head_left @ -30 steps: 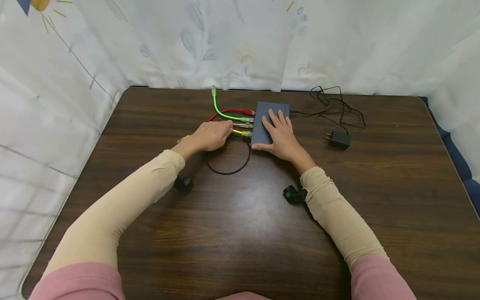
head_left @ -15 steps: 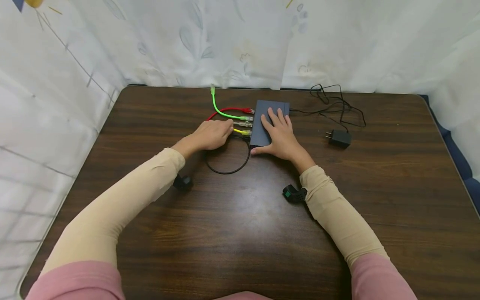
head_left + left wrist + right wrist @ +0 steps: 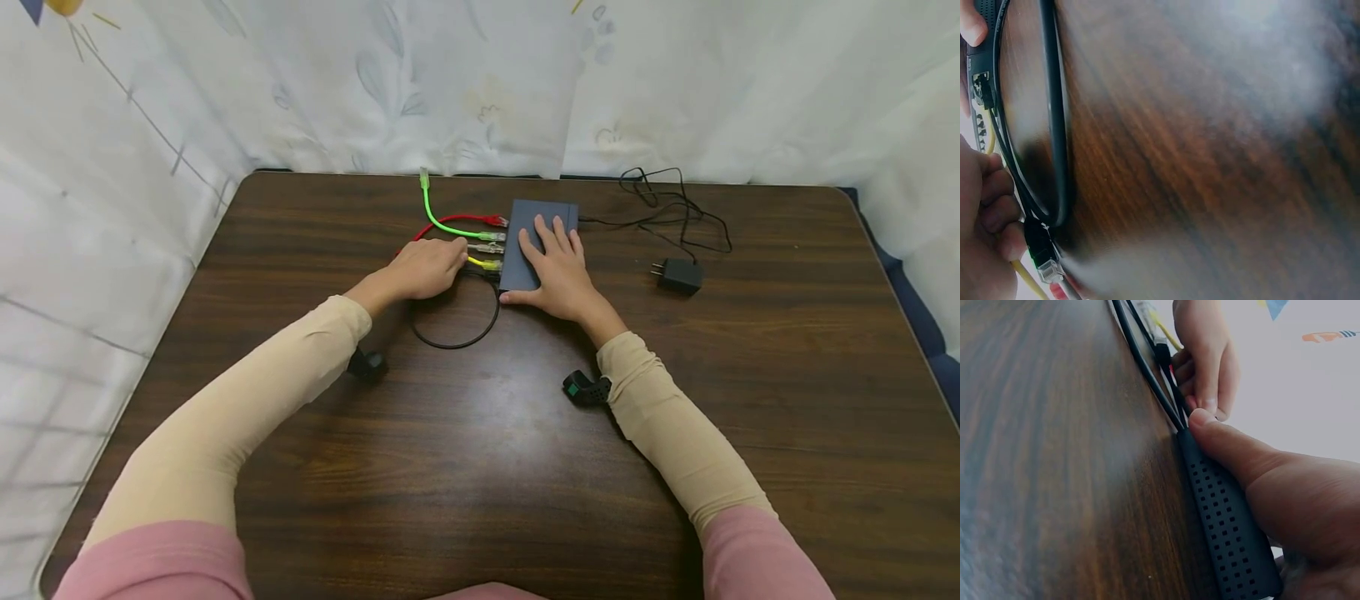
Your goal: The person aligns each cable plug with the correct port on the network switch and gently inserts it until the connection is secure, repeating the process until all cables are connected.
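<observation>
A blue-grey network switch (image 3: 513, 268) lies at the back of the table, with several network cables in its left side: red (image 3: 480, 218), green (image 3: 459, 232), a grey one (image 3: 486, 248), yellow (image 3: 481, 263) and black (image 3: 455, 347). My left hand (image 3: 427, 268) grips the yellow cable a little left of its plug; in the left wrist view curled fingers (image 3: 999, 211) lie around it. My right hand (image 3: 561, 282) rests spread on top of the switch. Its thumb (image 3: 1213, 428) touches the vented side (image 3: 1219, 525), seen in the right wrist view.
A black power adapter (image 3: 679, 277) lies right of the switch. Its tangled cord (image 3: 686, 218) runs to the switch's right side. The green cable's loose plug (image 3: 424, 177) reaches the table's back edge. White printed cloth (image 3: 480, 92) hangs behind the table (image 3: 480, 467).
The view has shifted very slightly. Both hands keep nearly the same place on the yellow cable and the switch.
</observation>
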Available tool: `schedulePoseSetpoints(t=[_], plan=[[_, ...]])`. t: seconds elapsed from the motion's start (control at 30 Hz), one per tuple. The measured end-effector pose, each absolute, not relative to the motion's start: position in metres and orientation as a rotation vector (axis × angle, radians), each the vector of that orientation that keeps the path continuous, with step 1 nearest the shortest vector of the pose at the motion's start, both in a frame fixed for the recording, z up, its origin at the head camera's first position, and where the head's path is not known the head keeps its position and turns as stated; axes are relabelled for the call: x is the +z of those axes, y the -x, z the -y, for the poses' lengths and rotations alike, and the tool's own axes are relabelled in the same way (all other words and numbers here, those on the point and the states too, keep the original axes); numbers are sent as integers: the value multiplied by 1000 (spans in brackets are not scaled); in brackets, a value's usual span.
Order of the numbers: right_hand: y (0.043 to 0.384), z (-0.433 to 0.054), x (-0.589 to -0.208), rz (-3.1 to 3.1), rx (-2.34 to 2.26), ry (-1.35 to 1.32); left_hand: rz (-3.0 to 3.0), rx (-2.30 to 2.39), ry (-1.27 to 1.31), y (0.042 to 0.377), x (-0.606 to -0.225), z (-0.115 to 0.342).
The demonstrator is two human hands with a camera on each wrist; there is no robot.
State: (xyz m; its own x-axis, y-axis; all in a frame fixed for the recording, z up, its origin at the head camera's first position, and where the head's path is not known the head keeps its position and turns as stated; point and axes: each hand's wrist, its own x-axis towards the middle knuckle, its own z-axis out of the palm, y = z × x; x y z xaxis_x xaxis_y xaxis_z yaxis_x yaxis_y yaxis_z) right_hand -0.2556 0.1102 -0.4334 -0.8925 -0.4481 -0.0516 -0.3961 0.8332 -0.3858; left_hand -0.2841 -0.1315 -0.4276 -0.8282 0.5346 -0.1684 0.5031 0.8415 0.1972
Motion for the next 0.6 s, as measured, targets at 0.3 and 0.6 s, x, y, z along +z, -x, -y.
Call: schedulePoseSetpoints(t=[0.3,0.6], plan=[[256,-111,-436,-2886,-578,668,-2808,208,-806,284,-427,127],[255,-110,-436,-2891,-602,663,-2799,166,-813,281,-422,128]])
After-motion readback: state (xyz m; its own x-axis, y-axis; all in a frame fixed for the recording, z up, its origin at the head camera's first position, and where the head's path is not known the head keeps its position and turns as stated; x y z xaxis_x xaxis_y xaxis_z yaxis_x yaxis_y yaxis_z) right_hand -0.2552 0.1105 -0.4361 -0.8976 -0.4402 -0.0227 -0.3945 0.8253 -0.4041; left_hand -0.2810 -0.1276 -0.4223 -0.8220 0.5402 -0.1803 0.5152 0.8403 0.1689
